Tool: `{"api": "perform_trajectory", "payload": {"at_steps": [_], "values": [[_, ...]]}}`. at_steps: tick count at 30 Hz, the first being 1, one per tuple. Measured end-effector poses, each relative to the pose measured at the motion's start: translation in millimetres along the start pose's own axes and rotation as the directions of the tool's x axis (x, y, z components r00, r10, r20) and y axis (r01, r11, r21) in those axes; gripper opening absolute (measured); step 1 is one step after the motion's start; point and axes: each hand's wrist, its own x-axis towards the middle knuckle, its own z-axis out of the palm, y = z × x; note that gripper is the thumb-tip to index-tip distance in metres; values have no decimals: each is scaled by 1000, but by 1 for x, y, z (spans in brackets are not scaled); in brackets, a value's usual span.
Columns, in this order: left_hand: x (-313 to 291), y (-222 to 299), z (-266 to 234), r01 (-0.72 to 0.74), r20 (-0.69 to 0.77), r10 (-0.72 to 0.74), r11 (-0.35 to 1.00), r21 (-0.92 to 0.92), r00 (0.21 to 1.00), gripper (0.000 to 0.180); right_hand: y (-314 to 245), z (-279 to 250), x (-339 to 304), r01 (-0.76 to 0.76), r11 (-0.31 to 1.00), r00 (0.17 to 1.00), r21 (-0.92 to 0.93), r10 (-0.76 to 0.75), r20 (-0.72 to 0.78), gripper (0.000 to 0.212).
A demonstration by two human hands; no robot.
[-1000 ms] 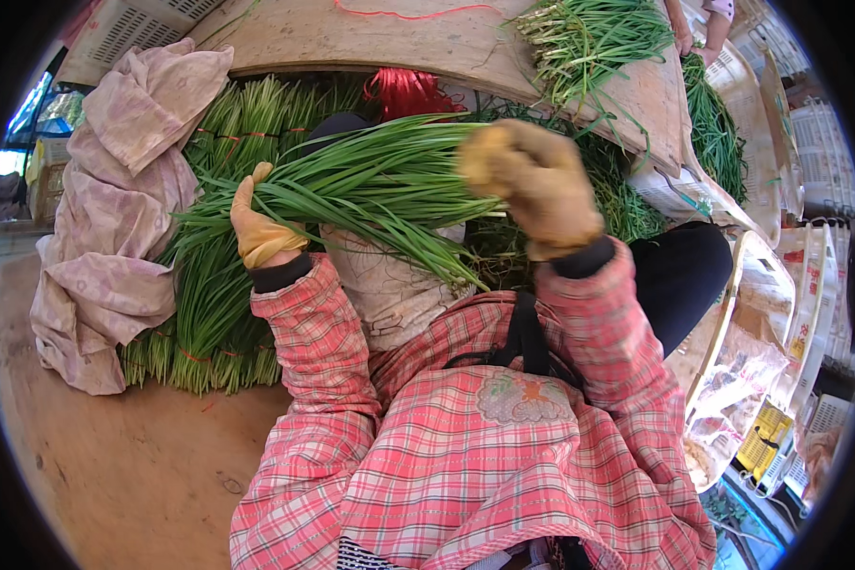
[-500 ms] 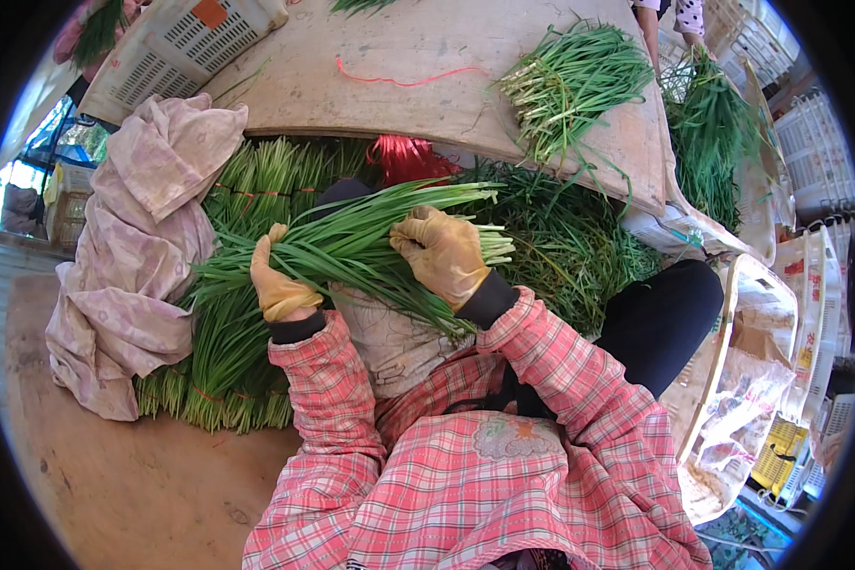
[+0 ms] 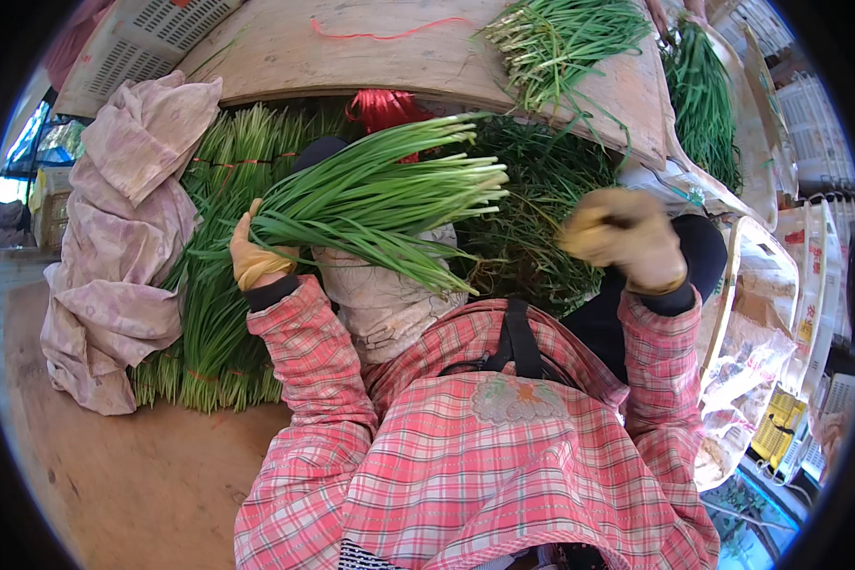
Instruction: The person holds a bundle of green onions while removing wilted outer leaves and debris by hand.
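Observation:
My left hand (image 3: pixel 259 255), in a yellowish glove, is closed around the leafy part of a bunch of green chives (image 3: pixel 389 185). The bunch lies across above my lap, its pale cut ends fanned out to the right. Away from it, over my bent right knee, my gloved right hand (image 3: pixel 629 239) is smeared by motion, so its fingers cannot be made out. Tied chive bundles (image 3: pixel 209 347) are stacked beside my left hand. Below the bunch's pale ends and left of my right hand, a heap of loose dark green leaves (image 3: pixel 532 228) spreads out.
A wooden board (image 3: pixel 351 66) ahead carries a red string (image 3: pixel 394 36) and a loose chive pile (image 3: pixel 570 47). Red ribbon strips (image 3: pixel 387 109) hang below its edge. A pale cloth (image 3: pixel 123 228) drapes at left. Another person's hand (image 3: pixel 691 11) holds chives at far right, near plastic crates (image 3: pixel 817 133).
My right hand has left the chives and swung right, toward my knee. The left hand keeps hold of the bunch, now more fanned out. The whole view has shifted slightly.

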Motion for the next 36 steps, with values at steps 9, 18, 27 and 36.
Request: {"api": "perform_trajectory", "payload": {"at_steps": [9,18,27,36], "values": [[24,-4,-23,-54,-72,62,992,111,995,37,54,92,47,-370,928,892,28,364,-267,32],[33,-3,-34,-27,-132,42,993,114,990,35,78,45,28,-296,950,812,-101,194,-550,25],[55,-10,-62,-447,383,244,620,645,891,22,81,-21,-2,-115,949,659,295,295,-692,16],[68,-6,-66,-44,309,-25,976,214,951,30,20,-69,-56,-30,989,702,142,122,-702,19]]}}
